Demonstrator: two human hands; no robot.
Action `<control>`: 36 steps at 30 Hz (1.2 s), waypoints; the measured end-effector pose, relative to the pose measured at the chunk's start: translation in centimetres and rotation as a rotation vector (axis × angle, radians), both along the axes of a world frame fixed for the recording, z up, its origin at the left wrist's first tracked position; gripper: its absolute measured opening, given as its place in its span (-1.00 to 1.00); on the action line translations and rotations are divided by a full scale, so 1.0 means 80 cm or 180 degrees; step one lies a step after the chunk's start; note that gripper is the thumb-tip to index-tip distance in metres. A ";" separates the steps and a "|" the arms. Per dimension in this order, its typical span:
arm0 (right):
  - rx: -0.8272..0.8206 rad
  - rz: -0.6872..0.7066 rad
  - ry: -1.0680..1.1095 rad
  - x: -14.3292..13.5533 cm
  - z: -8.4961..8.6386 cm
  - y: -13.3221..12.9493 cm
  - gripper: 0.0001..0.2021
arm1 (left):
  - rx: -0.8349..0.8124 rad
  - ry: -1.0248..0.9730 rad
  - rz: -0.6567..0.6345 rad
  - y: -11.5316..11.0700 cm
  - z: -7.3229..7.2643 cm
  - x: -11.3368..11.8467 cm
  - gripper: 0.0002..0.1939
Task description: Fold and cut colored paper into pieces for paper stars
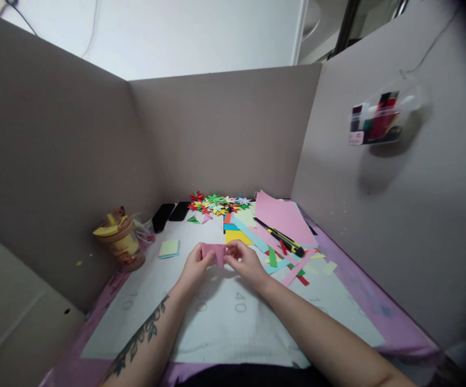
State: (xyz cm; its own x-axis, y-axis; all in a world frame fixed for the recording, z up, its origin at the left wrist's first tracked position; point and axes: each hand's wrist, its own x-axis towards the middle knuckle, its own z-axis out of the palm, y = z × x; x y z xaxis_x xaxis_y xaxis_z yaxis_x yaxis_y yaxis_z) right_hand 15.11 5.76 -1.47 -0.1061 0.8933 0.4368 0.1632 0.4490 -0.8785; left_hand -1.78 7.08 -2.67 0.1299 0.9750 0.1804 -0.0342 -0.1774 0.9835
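A small folded piece of pink paper [215, 252] is held up between my two hands, above the white mat. My left hand [197, 263] grips its left side, thumb in front. At the right edge, the fingers of my right hand [244, 260] pinch the paper. To the left lies a small stack of square paper sheets [170, 248], pale green on top with blue beneath. Beyond the hands are a small green folded paper piece [193, 220] and a pink one [206, 218].
Several colourful folded paper stars [216, 203] lie at the back. Right of my hands are pink sheets [285, 217], a yellow and black utility knife [279, 236] and scattered paper strips [293, 271]. Two black phone-like objects [179, 211] and a brown cup [122, 242] stand left. Grey panels [224, 134] enclose the table.
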 end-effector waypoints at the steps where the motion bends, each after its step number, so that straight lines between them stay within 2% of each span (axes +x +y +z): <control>1: -0.0053 0.0016 0.0031 -0.001 -0.002 0.001 -0.82 | -0.0023 -0.0093 -0.0017 0.001 -0.002 0.000 -0.69; 4: -0.0154 0.0054 0.0138 -0.004 -0.007 0.002 -0.89 | -0.0062 -0.0201 -0.0030 0.001 -0.005 0.002 -0.64; 11: -0.0392 0.0140 0.0458 -0.003 -0.014 0.010 -0.90 | -0.0071 -0.0117 -0.0014 -0.001 -0.006 0.006 -0.63; 18: -0.0493 0.0145 0.0439 -0.002 -0.013 0.011 -0.87 | 0.0144 0.0137 0.0150 -0.006 0.002 0.006 -0.69; 23: -0.0525 0.0257 0.0502 -0.003 -0.011 0.011 -0.85 | 0.0209 0.0181 0.0140 -0.005 -0.001 0.005 -0.70; 29: -0.0524 0.0421 0.0532 -0.001 -0.004 0.009 -0.81 | 0.0196 0.0182 -0.0081 -0.007 -0.001 0.005 -0.67; 36: -0.0661 0.0451 0.0810 0.002 -0.007 0.013 -0.79 | 0.0089 0.0046 -0.0300 -0.012 0.003 0.006 -0.60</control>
State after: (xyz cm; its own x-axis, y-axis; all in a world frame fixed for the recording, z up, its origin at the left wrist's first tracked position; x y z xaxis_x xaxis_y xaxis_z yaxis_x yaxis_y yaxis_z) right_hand 15.30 6.80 -2.06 -0.1464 0.9500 0.2759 -0.1236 0.2591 -0.9579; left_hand -1.28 6.11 -2.41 0.2236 0.9529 0.2047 -0.0379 -0.2013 0.9788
